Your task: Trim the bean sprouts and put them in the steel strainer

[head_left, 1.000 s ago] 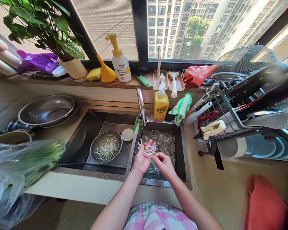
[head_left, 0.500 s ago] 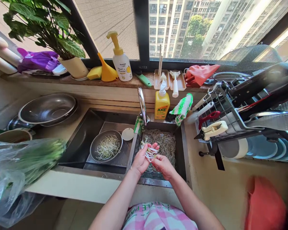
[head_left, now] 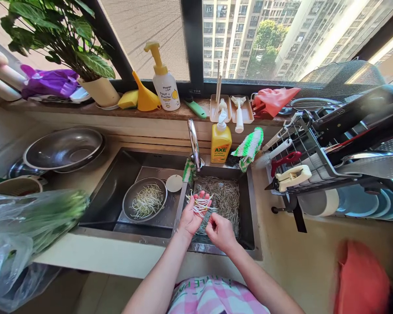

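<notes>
Over the right sink basin, my left hand (head_left: 190,220) is palm up, its fingers curled around a small bunch of bean sprouts (head_left: 201,204). Close beside it, my right hand (head_left: 221,231) is closed with thumb and fingers pinched together; what sits in the pinch, if anything, is too small to make out. Beneath both hands, many loose sprouts (head_left: 228,196) float in water in the right basin (head_left: 254,218). A round metal bowl (head_left: 126,205) in the left basin holds a pile of white sprouts (head_left: 147,200).
A faucet (head_left: 194,141) rises behind the basins, with a yellow soap bottle (head_left: 221,144) next to it. A wire utensil rack (head_left: 317,152) stands on the right. Bagged green vegetables (head_left: 59,218) lie at left, below a stacked pan (head_left: 63,148).
My right hand has drawn away from the sprouts in my left palm, moving slightly down and right, and its fingers have closed. My left hand has shifted slightly left, still holding its bunch.
</notes>
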Motion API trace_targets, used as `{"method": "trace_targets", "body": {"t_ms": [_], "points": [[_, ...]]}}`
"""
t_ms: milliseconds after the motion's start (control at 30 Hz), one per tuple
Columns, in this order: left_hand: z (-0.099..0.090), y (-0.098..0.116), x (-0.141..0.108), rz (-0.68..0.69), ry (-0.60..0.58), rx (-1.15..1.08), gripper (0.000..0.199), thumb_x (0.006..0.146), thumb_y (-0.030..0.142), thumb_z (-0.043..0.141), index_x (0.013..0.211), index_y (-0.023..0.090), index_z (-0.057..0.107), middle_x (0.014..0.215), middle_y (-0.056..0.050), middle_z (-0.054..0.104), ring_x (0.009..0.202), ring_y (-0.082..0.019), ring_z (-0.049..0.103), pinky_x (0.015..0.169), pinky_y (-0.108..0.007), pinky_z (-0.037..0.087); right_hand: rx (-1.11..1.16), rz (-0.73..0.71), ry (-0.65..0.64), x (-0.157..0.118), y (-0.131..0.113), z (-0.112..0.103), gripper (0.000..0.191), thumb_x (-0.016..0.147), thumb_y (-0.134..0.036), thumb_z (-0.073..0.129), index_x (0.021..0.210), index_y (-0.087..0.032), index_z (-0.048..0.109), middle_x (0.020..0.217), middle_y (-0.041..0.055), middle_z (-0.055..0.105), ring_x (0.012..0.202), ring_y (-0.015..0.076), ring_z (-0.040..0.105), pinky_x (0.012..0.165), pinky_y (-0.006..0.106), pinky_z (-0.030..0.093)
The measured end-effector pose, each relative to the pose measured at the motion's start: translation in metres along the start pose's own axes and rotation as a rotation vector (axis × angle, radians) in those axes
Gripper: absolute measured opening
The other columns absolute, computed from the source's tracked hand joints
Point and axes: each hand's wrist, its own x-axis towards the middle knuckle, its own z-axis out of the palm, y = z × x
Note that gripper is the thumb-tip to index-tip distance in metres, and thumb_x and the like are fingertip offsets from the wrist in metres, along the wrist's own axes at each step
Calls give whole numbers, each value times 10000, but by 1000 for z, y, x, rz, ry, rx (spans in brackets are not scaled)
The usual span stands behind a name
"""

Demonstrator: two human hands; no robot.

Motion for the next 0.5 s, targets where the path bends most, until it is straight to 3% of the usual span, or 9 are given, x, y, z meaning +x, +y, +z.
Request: {"method": "trace_targets", "body": {"t_ms": [100,167,300,500], "points": [[2,4,-2,5,-12,1,211,835,234,418,750,144,588,982,-64,634,1022,-222,540,874,-429,424,-45,98,-27,3,13,-8,138,730,-243,481,606,-192,511,526,-18,514,476,102,432,472,210,236],[3,3,-4,-1,-22,23,185,827,231,436,760,144,585,982,-66,633,1015,-227,545,864,-429,429,5,154,53,7,19,-16,143,760,-295,470,691,-198,548,560,-12,530,494,111,444,479,212,255],[4,-4,-6,-14,-40,85,151,811,245,467,769,143,570,963,-79,638,997,-234,555,853,-433,428,305,175,207,15,15,-25,216,795,-363,442,793,-182,560,651,6,550,569,120,459,536,213,330],[4,-15,-7,-8,-51,192,115,788,240,508,784,134,550,958,-93,640,982,-212,565,876,-382,413,642,248,170,24,12,-14,224,682,-379,583,675,-160,533,606,-14,499,533,99,398,513,210,331]]}}
